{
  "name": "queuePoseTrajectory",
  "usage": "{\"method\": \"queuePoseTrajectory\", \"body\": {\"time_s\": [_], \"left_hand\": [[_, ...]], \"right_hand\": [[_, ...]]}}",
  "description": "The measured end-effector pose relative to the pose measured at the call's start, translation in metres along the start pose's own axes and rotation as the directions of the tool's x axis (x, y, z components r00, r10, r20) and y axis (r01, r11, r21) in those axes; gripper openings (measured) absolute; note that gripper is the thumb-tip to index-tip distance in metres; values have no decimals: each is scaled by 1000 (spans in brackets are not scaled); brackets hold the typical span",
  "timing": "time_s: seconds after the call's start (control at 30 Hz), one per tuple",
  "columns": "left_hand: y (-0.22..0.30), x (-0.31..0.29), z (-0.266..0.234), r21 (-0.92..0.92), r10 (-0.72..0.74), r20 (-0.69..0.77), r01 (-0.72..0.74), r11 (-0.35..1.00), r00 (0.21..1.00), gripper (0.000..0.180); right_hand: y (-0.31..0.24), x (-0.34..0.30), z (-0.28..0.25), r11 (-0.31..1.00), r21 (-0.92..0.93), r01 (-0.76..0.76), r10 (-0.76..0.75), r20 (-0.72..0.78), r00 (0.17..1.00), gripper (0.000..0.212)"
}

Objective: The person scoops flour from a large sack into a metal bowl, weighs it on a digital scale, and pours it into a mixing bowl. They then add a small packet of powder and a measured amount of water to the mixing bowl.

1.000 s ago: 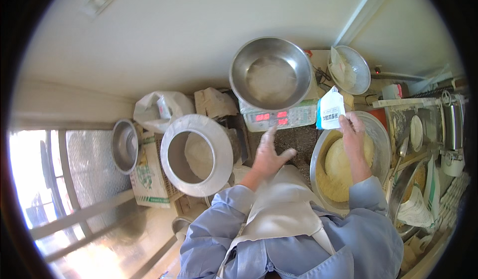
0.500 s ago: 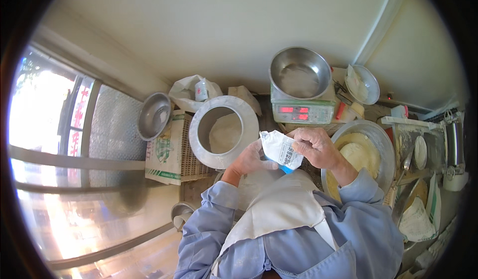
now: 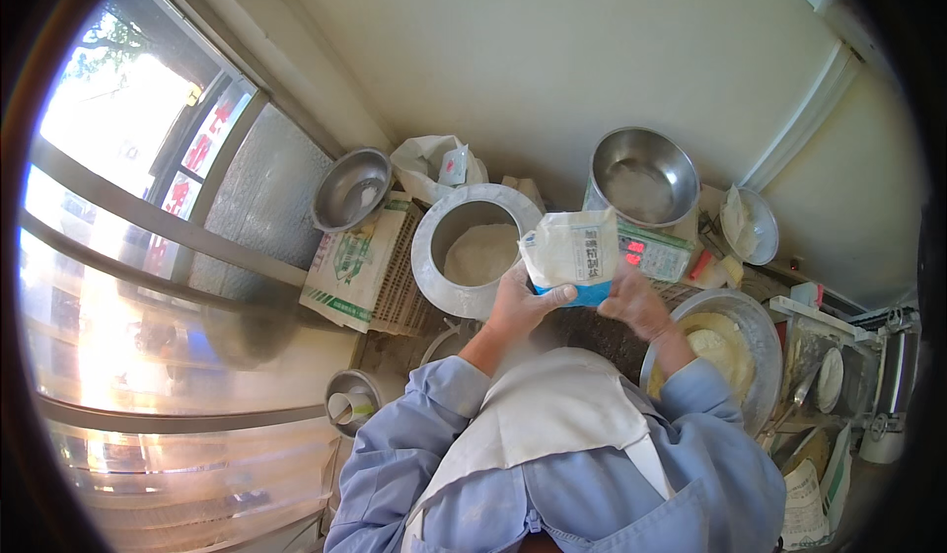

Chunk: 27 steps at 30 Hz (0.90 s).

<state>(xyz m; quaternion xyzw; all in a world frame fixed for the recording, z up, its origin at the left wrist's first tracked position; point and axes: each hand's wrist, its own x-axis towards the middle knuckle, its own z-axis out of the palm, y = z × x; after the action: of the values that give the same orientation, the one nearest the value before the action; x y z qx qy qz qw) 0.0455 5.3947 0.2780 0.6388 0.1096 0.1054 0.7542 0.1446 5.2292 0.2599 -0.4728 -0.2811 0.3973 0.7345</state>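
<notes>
A white paper salt bag (image 3: 572,242) with a blue lower band is held up before me, its printed side facing me. My left hand (image 3: 523,301) grips its lower left corner, with the thumb across the blue band. At its lower right edge is my right hand (image 3: 639,301), smeared by motion, so I cannot tell whether it grips the bag. Just behind the bag, to the left, stands a wide-rimmed metal pot (image 3: 434,275) with pale powder (image 3: 481,254) inside. A steel bowl (image 3: 671,148) holding some white powder sits on a scale (image 3: 663,257) with a red lit display.
To the right, a large metal basin (image 3: 769,356) holds pale yellow dough (image 3: 712,351). A smaller steel bowl (image 3: 340,173) rests on a carton (image 3: 345,282) at the left. Glass panes line the left side. A plate (image 3: 760,232) leans by the wall.
My right hand has moved from the bag's top down to its lower right edge. The bag is now more upright and faces me. The whole view has shifted and tilted.
</notes>
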Motion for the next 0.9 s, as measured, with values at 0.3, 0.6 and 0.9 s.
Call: {"method": "queuePoseTrajectory", "body": {"time_s": [0.3, 0.6, 0.9], "left_hand": [[-7, 0, 20, 182, 91, -8, -88, 979, 996, 63], [-36, -13, -30, 380, 26, -187, 48, 924, 982, 68], [-136, -142, -149, 21, -188, -675, 273, 962, 713, 40]], "right_hand": [[48, -8, 20, 832, 540, 129, -2, -229, 973, 51], [-8, -14, -87, 919, 122, 376, -266, -513, 816, 42], [-61, -4, -190, 959, -279, 45, -255, -785, 564, 44]]}}
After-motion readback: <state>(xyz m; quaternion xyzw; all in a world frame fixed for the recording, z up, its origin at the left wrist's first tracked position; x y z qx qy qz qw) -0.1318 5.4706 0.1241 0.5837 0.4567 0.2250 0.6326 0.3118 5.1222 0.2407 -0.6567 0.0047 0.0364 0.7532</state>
